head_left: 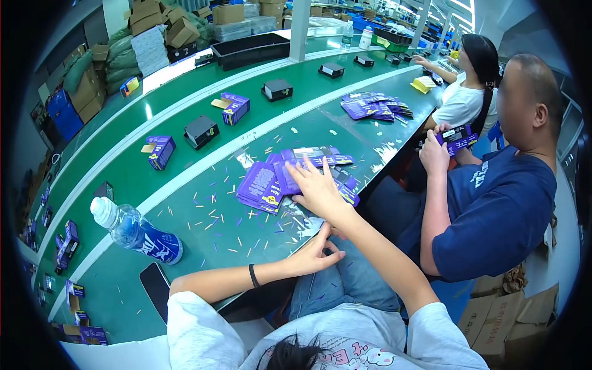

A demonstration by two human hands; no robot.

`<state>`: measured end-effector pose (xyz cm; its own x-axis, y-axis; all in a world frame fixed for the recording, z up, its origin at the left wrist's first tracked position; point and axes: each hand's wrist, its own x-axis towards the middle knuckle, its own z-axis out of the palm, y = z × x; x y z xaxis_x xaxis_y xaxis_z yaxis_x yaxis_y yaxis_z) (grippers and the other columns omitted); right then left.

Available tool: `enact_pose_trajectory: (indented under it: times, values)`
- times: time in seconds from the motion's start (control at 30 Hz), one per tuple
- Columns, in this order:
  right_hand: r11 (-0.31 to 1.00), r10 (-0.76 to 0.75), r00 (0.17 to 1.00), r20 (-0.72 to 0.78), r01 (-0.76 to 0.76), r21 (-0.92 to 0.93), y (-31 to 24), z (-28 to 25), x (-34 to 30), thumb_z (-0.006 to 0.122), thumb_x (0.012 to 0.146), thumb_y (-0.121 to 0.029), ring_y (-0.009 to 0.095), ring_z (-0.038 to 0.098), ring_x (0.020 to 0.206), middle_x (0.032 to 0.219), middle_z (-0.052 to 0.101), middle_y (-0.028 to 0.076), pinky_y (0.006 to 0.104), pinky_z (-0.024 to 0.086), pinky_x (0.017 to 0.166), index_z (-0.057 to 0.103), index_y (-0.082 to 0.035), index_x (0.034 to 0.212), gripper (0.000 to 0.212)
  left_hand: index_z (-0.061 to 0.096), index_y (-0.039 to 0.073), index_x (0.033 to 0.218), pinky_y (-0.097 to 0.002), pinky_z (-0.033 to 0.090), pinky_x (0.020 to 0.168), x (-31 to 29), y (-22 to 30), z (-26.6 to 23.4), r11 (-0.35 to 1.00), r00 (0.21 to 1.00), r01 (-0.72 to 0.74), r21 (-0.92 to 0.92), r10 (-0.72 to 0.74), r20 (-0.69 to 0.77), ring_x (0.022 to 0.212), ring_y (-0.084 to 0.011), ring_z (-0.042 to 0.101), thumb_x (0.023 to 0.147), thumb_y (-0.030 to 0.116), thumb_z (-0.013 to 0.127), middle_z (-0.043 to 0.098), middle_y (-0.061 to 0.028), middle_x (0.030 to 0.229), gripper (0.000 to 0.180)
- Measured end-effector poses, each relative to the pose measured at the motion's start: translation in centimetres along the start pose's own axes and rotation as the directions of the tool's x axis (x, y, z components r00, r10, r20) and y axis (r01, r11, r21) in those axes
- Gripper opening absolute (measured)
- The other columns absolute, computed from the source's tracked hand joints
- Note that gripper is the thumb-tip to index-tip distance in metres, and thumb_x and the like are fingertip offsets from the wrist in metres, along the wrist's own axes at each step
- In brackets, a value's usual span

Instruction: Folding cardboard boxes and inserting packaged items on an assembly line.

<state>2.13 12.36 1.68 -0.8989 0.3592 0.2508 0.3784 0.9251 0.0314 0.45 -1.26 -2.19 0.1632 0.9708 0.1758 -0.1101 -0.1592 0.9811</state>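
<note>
A pile of flattened purple cartons [259,185] lies on the green worktable [203,185] in front of me. My right hand [320,190] reaches across it, fingers spread and resting on the top cartons without gripping any. Lower down, at the table's near edge, my left hand [316,251] is loosely bent with thumb and fingers apart, and I see nothing in it. A black band [253,275] circles my left wrist. Small purple and tan paper strips [213,219] are scattered left of the pile, and whitish scraps [310,227] lie between the pile and my left hand.
A capped drink bottle [145,237] and a phone [154,287] are at the left. Beyond a pale rail, black boxes [201,131] and standing purple cartons [235,110] line a green belt. At my right, a co-worker [493,203] holds a purple carton [456,139]; another carton pile [373,106] lies farther off.
</note>
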Motion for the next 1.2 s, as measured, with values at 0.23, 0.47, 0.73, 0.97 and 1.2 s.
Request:
enact_pose_trajectory:
  times: [0.23, 0.47, 0.73, 0.97, 1.2]
  values:
    - [0.992, -0.090, 0.882, -0.462, 0.122, 0.040, 0.3, -2.7, -2.5, 0.060, 0.076, -0.006, 0.018, 0.060, 0.106, 0.112, 0.064, 0.002, 0.0475, 0.032, 0.105, 0.060, -0.010, 0.112, 0.036, 0.023, 0.009, 0.135, -0.0223, 0.048, 0.065, 0.1, -0.3, -0.6, 0.995, 0.994, 0.044, 0.095, -0.053, 0.095, 0.084, -0.0166, 0.059, 0.086, 0.007, 0.056, 0.047, -0.0138, 0.115, 0.059]
    - [0.934, 0.327, 0.417, -0.848, -0.007, 0.356, 1.7, -12.3, -11.7, 0.049, 0.092, -0.005, 0.021, 0.059, 0.085, 0.106, 0.060, 0.013, 0.0326, 0.044, 0.086, 0.047, 0.000, 0.115, 0.024, 0.030, 0.008, 0.131, -0.0229, 0.050, 0.072, 0.6, 0.3, -0.1, 0.999, 0.999, 0.007, -0.036, -0.009, -0.052, 0.095, -0.0192, 0.059, 0.086, 0.009, 0.059, 0.046, -0.0131, 0.121, 0.053]
    - [0.162, 0.837, 0.531, -0.130, -0.014, 0.987, 1.4, -12.7, -16.7, 0.045, 0.097, -0.015, 0.009, 0.058, 0.092, 0.108, 0.059, 0.009, 0.0183, 0.045, 0.080, 0.039, 0.000, 0.126, 0.034, 0.037, 0.007, 0.128, -0.0326, 0.051, 0.083, 1.6, 0.4, -0.1, 0.777, 0.974, 0.085, -0.624, 0.067, 0.216, 0.102, -0.0222, 0.058, 0.086, 0.019, 0.062, 0.050, -0.0144, 0.123, 0.050]
    - [0.354, 0.755, 0.632, -0.174, -0.170, 0.920, 0.1, -6.0, -15.9, 0.058, 0.089, -0.017, 0.023, 0.054, 0.109, 0.129, 0.044, 0.017, 0.0309, 0.045, 0.089, 0.043, -0.004, 0.126, 0.042, 0.040, 0.006, 0.127, -0.0368, 0.050, 0.087, 1.6, 2.3, -0.3, 0.656, 0.915, 0.397, -0.642, -0.224, 0.337, 0.101, -0.0236, 0.060, 0.084, 0.025, 0.066, 0.057, -0.0146, 0.115, 0.053]
    - [0.722, 0.556, 0.807, -0.198, -0.351, 0.596, -2.3, -4.8, -16.2, 0.068, 0.081, -0.020, 0.038, 0.042, 0.121, 0.143, 0.020, 0.025, 0.0397, 0.040, 0.095, 0.044, -0.010, 0.124, 0.050, 0.042, 0.005, 0.124, -0.0359, 0.050, 0.086, 2.1, 1.6, 0.2, 0.840, 0.979, 0.203, -0.503, -0.164, 0.121, 0.093, -0.0224, 0.063, 0.079, 0.027, 0.072, 0.059, -0.0121, 0.110, 0.058]
